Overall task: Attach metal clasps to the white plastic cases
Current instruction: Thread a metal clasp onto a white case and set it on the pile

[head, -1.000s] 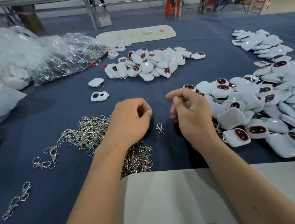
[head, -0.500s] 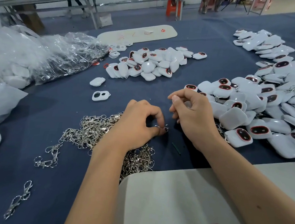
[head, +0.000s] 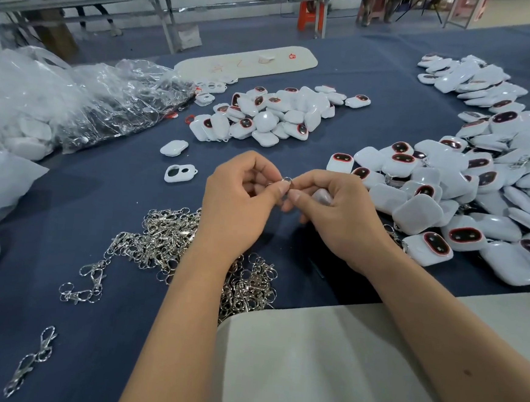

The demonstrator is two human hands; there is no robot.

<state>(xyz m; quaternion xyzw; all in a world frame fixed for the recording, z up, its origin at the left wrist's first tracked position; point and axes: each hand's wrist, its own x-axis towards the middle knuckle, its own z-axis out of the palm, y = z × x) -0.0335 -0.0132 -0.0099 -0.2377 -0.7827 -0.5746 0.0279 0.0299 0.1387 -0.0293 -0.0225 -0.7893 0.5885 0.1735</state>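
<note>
Both hands meet above the blue table. My left hand pinches a small metal clasp whose ring shows between the fingertips. My right hand curls round a white plastic case, mostly hidden in the palm, and its thumb and forefinger touch the clasp's ring. A heap of loose silver clasps lies under my left wrist. A large pile of white cases with red-rimmed dark ovals spreads to the right.
A second pile of cases lies further back at centre, a third at the far right. Two single case parts sit left of my hands. Clear plastic bags fill the left. A white sheet covers the near edge.
My left hand reached right, picked up the single clasp from the table, then lifted it. Both hands rose and came together, fingertips meeting at the clasp's ring.
</note>
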